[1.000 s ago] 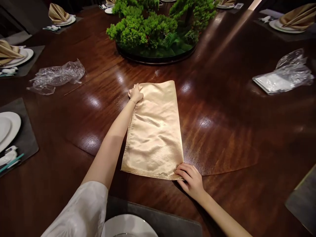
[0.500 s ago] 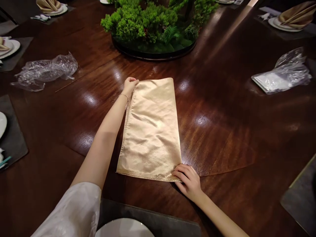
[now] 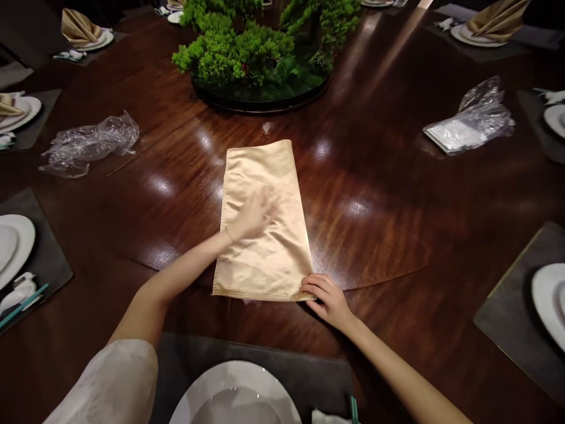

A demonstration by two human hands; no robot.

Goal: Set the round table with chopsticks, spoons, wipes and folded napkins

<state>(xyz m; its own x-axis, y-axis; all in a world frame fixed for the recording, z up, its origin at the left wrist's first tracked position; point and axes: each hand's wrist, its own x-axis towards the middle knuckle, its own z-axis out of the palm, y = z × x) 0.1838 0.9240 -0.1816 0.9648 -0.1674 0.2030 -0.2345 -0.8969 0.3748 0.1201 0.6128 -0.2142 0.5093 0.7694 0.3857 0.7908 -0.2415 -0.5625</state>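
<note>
A gold satin napkin (image 3: 249,265), folded into a tall rectangle, lies on the dark wooden table (image 3: 379,247). Its surface carries soft wrinkles. Over its middle is my left hand (image 3: 253,217), blurred by motion, with the fingers stretched out and nothing visible in them; whether it presses on the cloth I cannot tell. The napkin's near right corner is pinched by my right hand (image 3: 327,299), fingers on top and thumb at the edge below.
Crumpled clear plastic (image 3: 92,144) lies at left, and a plastic-wrapped white packet (image 3: 468,123) at right. A green plant centrepiece (image 3: 260,59) stands at the back. Close to me is a white plate (image 3: 194,394) on a grey placemat (image 3: 326,362). More place settings line the table.
My left hand has let go of the napkin's far left corner and moved toward me, over the napkin's middle. My right hand still holds the near right corner. The view has shifted somewhat.
</note>
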